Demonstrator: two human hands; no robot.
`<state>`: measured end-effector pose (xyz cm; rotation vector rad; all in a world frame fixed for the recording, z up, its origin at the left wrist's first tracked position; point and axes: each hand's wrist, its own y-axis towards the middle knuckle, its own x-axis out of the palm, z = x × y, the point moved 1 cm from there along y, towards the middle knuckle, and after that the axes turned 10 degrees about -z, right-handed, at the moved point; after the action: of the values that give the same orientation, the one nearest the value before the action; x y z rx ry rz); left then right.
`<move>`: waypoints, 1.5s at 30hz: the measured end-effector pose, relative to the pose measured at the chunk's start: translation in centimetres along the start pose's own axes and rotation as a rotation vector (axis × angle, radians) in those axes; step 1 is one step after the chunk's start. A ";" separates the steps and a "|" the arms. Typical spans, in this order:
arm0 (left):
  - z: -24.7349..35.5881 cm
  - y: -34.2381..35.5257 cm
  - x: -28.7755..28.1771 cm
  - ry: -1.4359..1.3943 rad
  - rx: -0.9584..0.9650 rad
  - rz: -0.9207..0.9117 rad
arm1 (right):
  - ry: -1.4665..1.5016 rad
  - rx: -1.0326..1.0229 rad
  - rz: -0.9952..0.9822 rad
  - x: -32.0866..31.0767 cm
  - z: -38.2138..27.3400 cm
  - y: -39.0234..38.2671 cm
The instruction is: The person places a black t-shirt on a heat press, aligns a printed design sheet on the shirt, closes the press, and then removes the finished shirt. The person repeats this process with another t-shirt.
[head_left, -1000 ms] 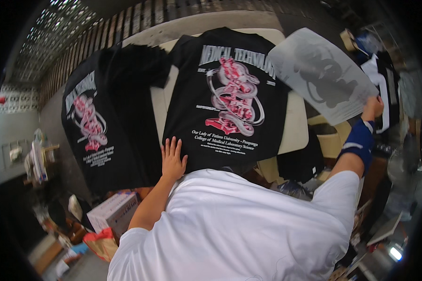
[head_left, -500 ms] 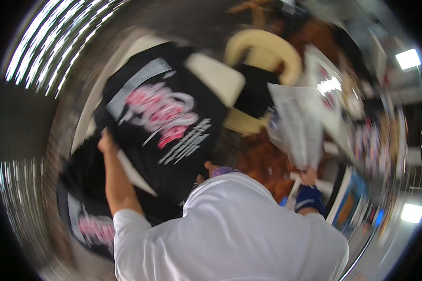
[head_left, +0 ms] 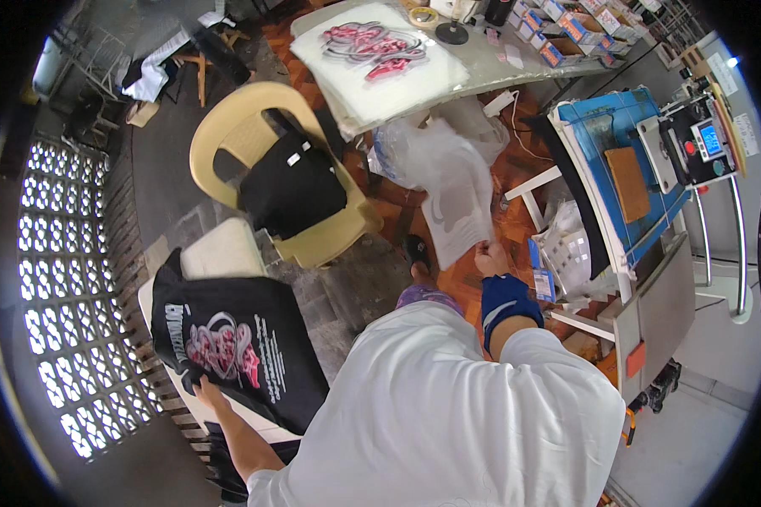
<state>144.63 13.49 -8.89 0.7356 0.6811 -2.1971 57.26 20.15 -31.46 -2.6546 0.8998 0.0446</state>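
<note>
- Two bare hands are busy, well apart from each other, one at a shirt and one with a sheet.
- The left hand (head_left: 206, 392) touches the edge of a black T-shirt (head_left: 271, 338); I can't tell whether its fingers pinch the cloth or only rest on it.
- That shirt lies print side up, pink and grey, on a pale desk (head_left: 220, 253) at the person's left.
- The right hand (head_left: 489, 258) is closed on the end of a translucent sheet (head_left: 458, 221), which hangs above the red-brown floor (head_left: 524, 148); its far end blends with clear plastic behind.
- Round the right wrist sits a dark blue band (head_left: 511, 308).
- Near the shirt, a beige chair (head_left: 243, 139) carries folded black cloth (head_left: 292, 186).
- Beyond it, a grey desk (head_left: 482, 68) bears whitish sheets (head_left: 355, 84) with pink prints and a tape roll (head_left: 423, 17).
</note>
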 end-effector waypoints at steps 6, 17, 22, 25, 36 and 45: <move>6.0 -8.4 5.9 -0.211 -0.126 -0.030 | -0.395 -0.165 0.372 -1.3 -8.3 10.5; 17.7 -19.4 9.5 -0.212 -0.016 -0.135 | -0.419 -0.155 0.338 5.6 -16.3 36.4; 24.5 -24.0 13.3 0.124 0.287 -0.329 | -1.081 0.197 -0.054 10.1 -13.7 34.2; 30.4 -28.9 17.0 0.202 0.579 -0.421 | -1.177 -0.022 0.077 10.2 -20.5 31.2; 39.1 -40.4 24.0 -0.015 0.951 -1.318 | -0.282 -0.374 -1.135 20.7 -38.6 -2.8; 34.2 -46.8 34.7 0.192 2.106 -1.643 | -0.978 -0.392 -1.333 2.9 -42.0 -19.0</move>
<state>78.83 3.98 3.21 1.4663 -2.4230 -3.6119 67.66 18.96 13.54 -2.4462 -1.2348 1.0951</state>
